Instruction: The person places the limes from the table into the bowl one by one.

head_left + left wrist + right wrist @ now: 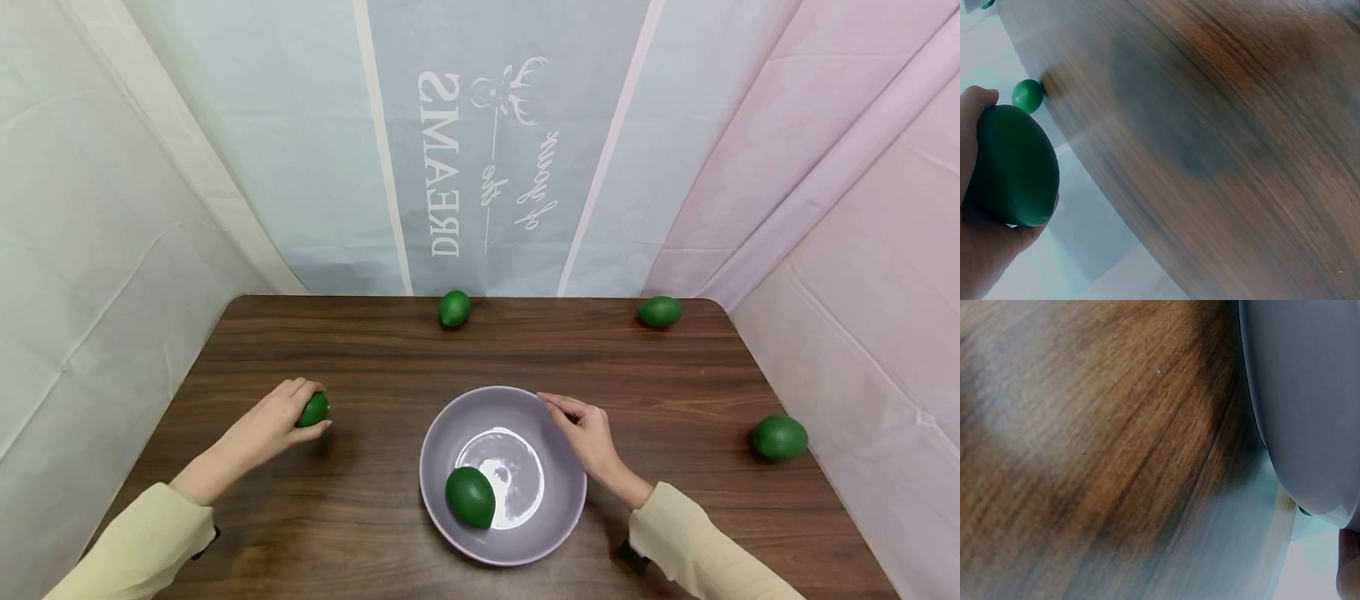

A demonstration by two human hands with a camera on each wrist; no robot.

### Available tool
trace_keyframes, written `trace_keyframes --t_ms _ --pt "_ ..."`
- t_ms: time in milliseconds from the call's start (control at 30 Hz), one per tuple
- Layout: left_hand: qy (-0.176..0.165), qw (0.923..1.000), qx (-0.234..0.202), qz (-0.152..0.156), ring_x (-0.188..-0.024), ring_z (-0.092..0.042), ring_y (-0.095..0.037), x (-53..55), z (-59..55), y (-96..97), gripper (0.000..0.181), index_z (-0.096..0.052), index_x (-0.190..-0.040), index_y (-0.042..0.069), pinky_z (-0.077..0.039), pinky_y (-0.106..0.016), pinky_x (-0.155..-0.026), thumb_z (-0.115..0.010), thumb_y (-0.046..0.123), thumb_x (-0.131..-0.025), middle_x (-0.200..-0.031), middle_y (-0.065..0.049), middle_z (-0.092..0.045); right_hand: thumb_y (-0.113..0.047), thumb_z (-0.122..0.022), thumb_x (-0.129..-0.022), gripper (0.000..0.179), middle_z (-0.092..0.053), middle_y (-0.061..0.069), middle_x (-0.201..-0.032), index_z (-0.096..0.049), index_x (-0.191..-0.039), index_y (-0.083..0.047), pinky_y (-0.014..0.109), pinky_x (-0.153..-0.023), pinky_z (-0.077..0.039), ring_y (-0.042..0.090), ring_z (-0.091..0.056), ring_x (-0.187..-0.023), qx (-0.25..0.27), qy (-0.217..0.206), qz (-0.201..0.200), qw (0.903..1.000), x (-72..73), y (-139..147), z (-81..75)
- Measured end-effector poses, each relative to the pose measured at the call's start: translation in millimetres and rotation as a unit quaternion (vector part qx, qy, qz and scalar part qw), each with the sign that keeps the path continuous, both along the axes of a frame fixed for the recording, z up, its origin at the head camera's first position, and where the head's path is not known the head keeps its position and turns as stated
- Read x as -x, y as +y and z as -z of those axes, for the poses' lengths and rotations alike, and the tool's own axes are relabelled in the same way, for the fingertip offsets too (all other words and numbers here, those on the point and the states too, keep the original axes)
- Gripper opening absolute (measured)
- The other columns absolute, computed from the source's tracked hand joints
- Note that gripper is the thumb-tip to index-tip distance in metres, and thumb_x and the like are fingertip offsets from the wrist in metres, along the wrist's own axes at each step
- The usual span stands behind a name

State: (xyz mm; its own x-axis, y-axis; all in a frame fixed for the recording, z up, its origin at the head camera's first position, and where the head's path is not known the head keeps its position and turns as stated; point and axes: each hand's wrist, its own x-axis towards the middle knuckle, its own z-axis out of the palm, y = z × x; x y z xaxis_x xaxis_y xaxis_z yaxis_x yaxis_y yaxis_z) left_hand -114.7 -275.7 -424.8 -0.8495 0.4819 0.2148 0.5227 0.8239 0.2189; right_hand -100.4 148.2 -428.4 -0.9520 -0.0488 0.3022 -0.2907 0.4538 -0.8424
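At the left of the table, my left hand (273, 421) grips a green lime (314, 409) between fingers and thumb. The left wrist view shows this lime large, held above the wood, with its pointed end uncovered. My right hand (592, 437) pinches the upper right rim of a greyish-purple bowl (442, 433). A second lime (470, 497) lies inside the bowl, towards its lower left. In the right wrist view the bowl's outer wall (1310, 394) fills the right side, and only a bit of a finger (1349, 569) shows.
One lime (454, 308) sits at the table's far edge near the middle, another lime (660, 312) at the far right. A further lime (780, 437) lies by the right edge. The brown wooden table (360, 517) is enclosed by hanging cloth (315, 167).
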Motion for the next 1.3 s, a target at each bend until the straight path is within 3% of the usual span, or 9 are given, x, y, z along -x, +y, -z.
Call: trace_keyframes --t_ms 433,800,1033,1300 --pt "0.013 0.9998 -0.008 0.010 -0.077 -0.052 -0.019 -0.2 -3.8 11.2 0.037 -0.055 -0.102 0.002 -0.046 -0.032 -0.058 -0.073 0.022 -0.077 -0.092 -0.006 -0.055 0.003 -0.061 -0.083 0.018 -0.067 0.017 -0.097 -0.069 -0.099 0.003 0.007 -0.077 -0.042 0.023 -0.062 -0.096 -0.001 0.003 0.000 1.0000 -0.2 0 0.7" --pt "-0.009 0.9997 -0.021 0.006 -0.079 -0.051 -0.019 -1.8 -10.4 24.6 0.035 -0.054 -0.103 0.004 -0.045 -0.032 -0.058 -0.071 0.024 -0.079 -0.094 -0.006 -0.055 0.003 -0.061 -0.083 0.018 -0.067 0.016 -0.098 -0.069 -0.099 0.003 0.007 -0.077 -0.043 0.023 -0.062 -0.097 0.001 -0.001 0.001 1.0000 -0.6 0 0.3" --pt "-0.003 0.9992 -0.037 0.015 -0.080 -0.050 -0.016 -0.9 -11.9 34.1 0.036 -0.054 -0.103 0.005 -0.046 -0.030 -0.060 -0.071 0.026 -0.079 -0.094 -0.003 -0.055 0.001 -0.061 -0.084 0.018 -0.068 0.012 -0.098 -0.070 -0.100 -0.001 0.009 -0.077 -0.044 0.020 -0.062 -0.097 0.000 -0.007 0.004 1.0000 1.7 3 6.9" --pt "0.005 0.9985 -0.049 0.026 -0.082 -0.052 -0.017 -0.8 -16.4 43.7 0.036 -0.054 -0.103 0.006 -0.047 -0.032 -0.063 -0.071 0.026 -0.078 -0.093 -0.002 -0.055 0.003 -0.061 -0.083 0.018 -0.068 0.015 -0.098 -0.069 -0.099 0.002 0.008 -0.077 -0.043 0.023 -0.062 -0.096 0.001 0.000 0.002 1.0000 -0.4 1 1.3"
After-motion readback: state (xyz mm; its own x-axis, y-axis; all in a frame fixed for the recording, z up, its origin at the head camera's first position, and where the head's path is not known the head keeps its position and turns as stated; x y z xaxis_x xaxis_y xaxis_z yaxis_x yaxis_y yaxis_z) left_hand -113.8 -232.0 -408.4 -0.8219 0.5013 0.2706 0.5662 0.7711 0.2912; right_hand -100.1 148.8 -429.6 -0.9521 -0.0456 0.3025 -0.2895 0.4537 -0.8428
